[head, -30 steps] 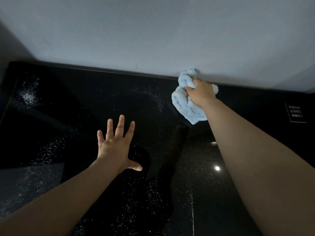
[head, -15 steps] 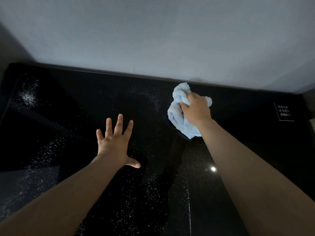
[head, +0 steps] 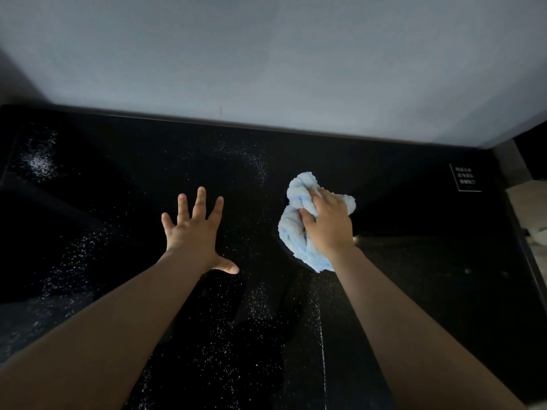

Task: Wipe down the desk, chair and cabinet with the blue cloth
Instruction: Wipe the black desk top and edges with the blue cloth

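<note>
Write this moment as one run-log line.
right hand: grips bunched light-blue cloth on speckled glossy black surface | left hand: open, fingers spread on surface

Bare left hand [head: 194, 232], bare right hand [head: 328, 229], long unclothed forearms [head: 118, 335]

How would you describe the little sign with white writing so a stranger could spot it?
Start at the black speckled surface below the pale wall. Follow its far edge rightward, past the right hand gripping the blue cloth. Near the right corner lies a small dark label edged in white, the only thing carrying lines of writing.
</note>
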Tool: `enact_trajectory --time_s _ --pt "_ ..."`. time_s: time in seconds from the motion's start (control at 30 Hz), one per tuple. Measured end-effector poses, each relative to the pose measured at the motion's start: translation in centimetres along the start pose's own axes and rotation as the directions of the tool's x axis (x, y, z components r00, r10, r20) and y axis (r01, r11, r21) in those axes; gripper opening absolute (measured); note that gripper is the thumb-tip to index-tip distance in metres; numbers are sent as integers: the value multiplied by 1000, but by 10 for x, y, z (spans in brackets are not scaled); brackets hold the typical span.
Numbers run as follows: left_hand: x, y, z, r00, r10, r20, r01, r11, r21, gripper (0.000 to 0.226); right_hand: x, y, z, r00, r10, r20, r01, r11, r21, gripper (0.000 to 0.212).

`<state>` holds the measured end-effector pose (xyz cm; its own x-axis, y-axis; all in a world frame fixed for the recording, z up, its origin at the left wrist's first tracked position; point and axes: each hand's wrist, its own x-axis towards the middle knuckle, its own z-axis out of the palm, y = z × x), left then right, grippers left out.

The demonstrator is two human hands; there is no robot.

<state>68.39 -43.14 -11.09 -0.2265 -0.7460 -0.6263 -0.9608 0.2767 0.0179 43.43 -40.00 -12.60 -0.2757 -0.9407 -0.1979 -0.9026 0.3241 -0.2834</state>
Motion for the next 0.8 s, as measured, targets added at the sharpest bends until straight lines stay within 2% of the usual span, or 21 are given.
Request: enact_trajectory --time_s 0.2,0.43,0.53,0.63,0.8 --pt "-4 -7 8 998 39 -51 -42 997 -60 141 -32 1 4 1000 26 14 -26 1000 16 51" --pt "-44 2 25 985 77 -154 -95 990 -108 112 -77 2 7 998 55 30 -56 998 18 51" --pt "-72 11 37 983 131 -132 -155 970 -189 109 -97 4 11 997 72 23 -73 997 33 51" --pt "-98 12 52 983 167 -76 -177 973 -149 112 -119 6 16 997 81 16 -81 996 40 51" --pt "-126 -2 70 989 149 -5 -149 986 -79 119 -148 7 22 995 95 13 -95 994 48 51"
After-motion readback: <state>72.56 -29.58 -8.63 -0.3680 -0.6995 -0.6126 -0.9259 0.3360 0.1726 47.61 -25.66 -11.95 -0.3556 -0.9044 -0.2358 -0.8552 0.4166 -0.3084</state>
